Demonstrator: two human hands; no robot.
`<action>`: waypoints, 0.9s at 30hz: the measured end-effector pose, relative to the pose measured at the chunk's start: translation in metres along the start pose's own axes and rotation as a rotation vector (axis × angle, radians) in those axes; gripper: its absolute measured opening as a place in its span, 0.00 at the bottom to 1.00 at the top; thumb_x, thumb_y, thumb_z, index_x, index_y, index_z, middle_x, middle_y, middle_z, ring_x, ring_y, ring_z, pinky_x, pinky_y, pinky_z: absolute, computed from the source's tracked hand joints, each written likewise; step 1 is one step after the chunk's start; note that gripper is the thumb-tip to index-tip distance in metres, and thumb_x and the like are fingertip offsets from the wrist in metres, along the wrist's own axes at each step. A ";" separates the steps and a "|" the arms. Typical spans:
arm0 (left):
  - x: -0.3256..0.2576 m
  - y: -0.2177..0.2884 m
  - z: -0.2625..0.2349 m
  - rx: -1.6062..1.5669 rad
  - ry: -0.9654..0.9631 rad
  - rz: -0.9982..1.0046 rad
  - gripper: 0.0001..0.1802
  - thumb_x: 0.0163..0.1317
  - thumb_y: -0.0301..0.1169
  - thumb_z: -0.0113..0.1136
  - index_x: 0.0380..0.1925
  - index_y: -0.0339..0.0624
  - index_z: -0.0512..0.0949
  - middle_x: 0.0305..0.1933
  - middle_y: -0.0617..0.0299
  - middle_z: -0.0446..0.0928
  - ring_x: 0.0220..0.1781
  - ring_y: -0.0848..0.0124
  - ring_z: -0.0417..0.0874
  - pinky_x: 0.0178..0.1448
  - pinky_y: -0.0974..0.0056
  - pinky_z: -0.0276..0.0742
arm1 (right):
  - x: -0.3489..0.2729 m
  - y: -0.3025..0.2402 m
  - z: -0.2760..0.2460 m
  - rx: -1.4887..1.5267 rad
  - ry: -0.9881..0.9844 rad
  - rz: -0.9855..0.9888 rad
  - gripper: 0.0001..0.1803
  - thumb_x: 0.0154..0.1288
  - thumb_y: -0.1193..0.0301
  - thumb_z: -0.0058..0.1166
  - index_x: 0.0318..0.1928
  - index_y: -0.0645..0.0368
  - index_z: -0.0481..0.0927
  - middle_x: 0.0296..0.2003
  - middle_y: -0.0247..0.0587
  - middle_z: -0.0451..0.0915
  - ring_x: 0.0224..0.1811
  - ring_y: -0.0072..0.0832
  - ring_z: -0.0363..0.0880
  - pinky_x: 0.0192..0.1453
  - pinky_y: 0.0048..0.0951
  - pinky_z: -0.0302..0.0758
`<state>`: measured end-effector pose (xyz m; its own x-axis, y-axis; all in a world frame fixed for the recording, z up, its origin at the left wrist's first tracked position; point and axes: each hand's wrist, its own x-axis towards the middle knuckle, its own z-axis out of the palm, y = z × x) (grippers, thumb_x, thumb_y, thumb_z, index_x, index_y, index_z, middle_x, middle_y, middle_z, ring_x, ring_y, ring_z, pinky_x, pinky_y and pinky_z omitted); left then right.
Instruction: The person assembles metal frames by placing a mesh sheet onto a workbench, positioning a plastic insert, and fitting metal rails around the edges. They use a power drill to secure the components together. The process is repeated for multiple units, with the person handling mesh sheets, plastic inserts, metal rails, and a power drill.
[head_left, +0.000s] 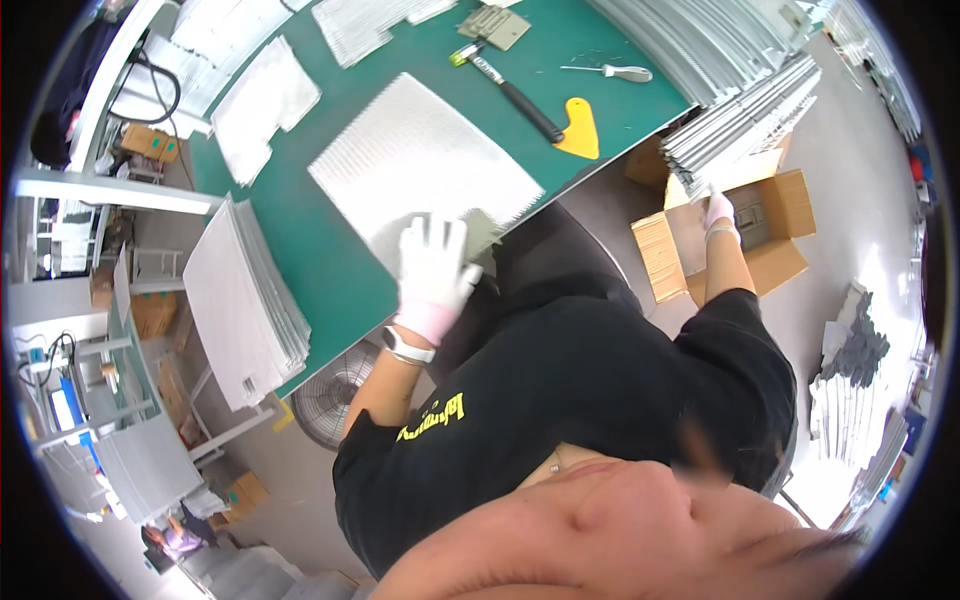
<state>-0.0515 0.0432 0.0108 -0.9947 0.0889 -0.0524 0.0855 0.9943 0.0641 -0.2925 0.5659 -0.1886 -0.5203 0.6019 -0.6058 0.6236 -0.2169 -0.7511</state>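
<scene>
My left hand [432, 265], in a white glove, lies at the near corner of a white ribbed sheet [420, 150] on the green table. Its fingers are spread and hold nothing. Beside those fingers a grey-green patch shows on the sheet; whether it is a shadow or a flat piece I cannot tell. Out to the right, my gloved right hand [719, 212] reaches over an open cardboard box [790, 205], close to the end of a stack of grey-white strips [740, 125]. Its fingertips are too small and partly hidden to show a grip.
A mallet [515, 95], a yellow scraper [580, 130] and a screwdriver [625, 73] lie on the green table [345, 290]. Cut white sheets [262, 105] lie farther left. A stack of white panels [245, 310] stands at the left edge, near a floor fan [335, 400].
</scene>
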 end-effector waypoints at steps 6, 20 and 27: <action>0.020 -0.050 0.014 0.085 0.284 -0.046 0.33 0.60 0.37 0.62 0.65 0.37 0.70 0.69 0.40 0.66 0.72 0.41 0.63 0.76 0.41 0.56 | 0.042 0.020 -0.015 -0.347 -0.286 -0.241 0.14 0.64 0.54 0.60 0.38 0.50 0.81 0.21 0.30 0.72 0.18 0.22 0.65 0.23 0.29 0.63; 0.079 0.131 0.143 -0.984 0.228 0.117 0.16 0.68 0.33 0.56 0.48 0.32 0.81 0.59 0.43 0.80 0.61 0.49 0.81 0.65 0.54 0.75 | -0.361 0.055 0.067 -0.244 -1.563 0.055 0.10 0.73 0.63 0.56 0.37 0.57 0.80 0.31 0.31 0.80 0.36 0.21 0.79 0.42 0.26 0.73; 0.030 0.031 0.002 -1.318 0.530 0.138 0.19 0.74 0.33 0.49 0.51 0.26 0.79 0.59 0.42 0.80 0.63 0.52 0.79 0.70 0.56 0.72 | -0.323 0.000 0.061 -0.195 -1.927 0.199 0.19 0.76 0.68 0.50 0.58 0.70 0.75 0.51 0.48 0.83 0.53 0.35 0.83 0.59 0.34 0.79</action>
<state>-0.0786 0.0769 0.0091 -0.9119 -0.1456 0.3838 0.3586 0.1723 0.9174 -0.1598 0.3246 -0.0085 -0.2012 -0.9595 -0.1970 0.7200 -0.0085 -0.6940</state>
